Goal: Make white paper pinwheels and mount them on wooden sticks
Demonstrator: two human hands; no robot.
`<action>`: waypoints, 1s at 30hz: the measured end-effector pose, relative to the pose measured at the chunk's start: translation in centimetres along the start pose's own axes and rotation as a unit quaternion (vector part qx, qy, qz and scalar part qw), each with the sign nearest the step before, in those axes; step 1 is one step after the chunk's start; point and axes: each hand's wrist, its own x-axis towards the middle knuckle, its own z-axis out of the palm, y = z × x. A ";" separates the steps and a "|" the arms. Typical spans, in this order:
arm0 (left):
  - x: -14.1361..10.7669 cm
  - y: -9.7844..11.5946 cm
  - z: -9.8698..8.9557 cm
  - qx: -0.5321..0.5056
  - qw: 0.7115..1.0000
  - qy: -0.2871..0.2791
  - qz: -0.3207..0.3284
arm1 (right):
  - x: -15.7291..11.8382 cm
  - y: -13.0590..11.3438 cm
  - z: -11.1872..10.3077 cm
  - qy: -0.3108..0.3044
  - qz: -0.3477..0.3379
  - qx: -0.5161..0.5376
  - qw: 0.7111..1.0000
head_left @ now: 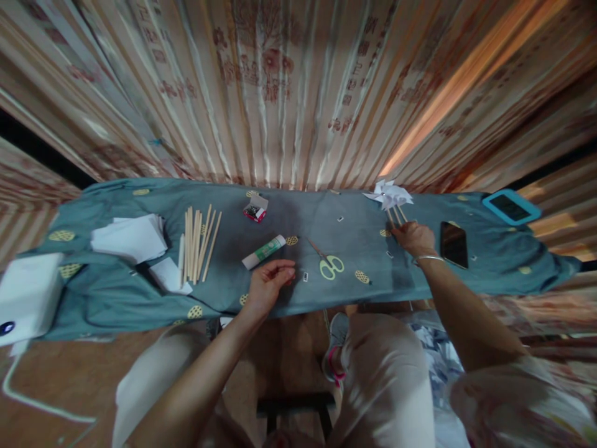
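At the right, my right hand (414, 239) is closed around the lower part of thin wooden sticks topped by white paper pinwheels (390, 194). The pinwheels overlap at the far edge of the cloth, so which sticks the fingers grip is partly hidden. My left hand (269, 285) hovers over the near middle of the table, its fingers loosely bent with nothing visible in them. Just beyond it lies a glue stick (263, 251) with a green label. Scissors (328, 262) with yellow-green handles rest between my hands. Farther back sits a small opened red box (255, 209) with dark contents.
A green-grey cloth (345, 218) covers the long table. Toward the left are several wooden sticks (199, 246), a stack of white paper (130, 238) and a white device (28, 295) with a cable. A phone (454, 244) and blue-framed tablet (512, 207) lie right. Curtains (280, 93) hang behind.
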 end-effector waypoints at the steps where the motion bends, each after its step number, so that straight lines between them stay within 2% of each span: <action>1: 0.0 0.0 0.0 0.000 1.000 -0.001 0.003 | -0.7 -0.1 -0.2 0.006 0.011 -0.004 1.000; 5: -0.2 -0.1 -0.3 0.008 1.000 -0.010 0.019 | -4.7 -1.9 -0.7 0.093 -0.077 0.052 0.991; 9: -0.3 -0.3 -0.9 0.027 0.999 -0.012 0.039 | -9.1 -6.1 -0.1 0.054 -0.144 0.117 0.981; 12: -0.3 -0.5 -1.4 0.038 0.998 -0.005 0.047 | -11.2 -9.2 0.8 0.057 -0.185 0.181 0.964; 17: -0.6 -0.3 -2.2 0.039 0.998 -0.007 0.043 | -11.9 -11.7 2.3 0.088 -0.181 0.253 0.946; 22: -1.2 0.0 -3.1 0.057 0.997 -0.008 0.047 | -12.0 -12.1 3.3 0.099 -0.163 0.272 0.943; 30: -1.8 0.0 -4.1 0.063 0.998 0.014 0.028 | -12.5 -12.4 3.2 0.110 -0.154 0.271 0.944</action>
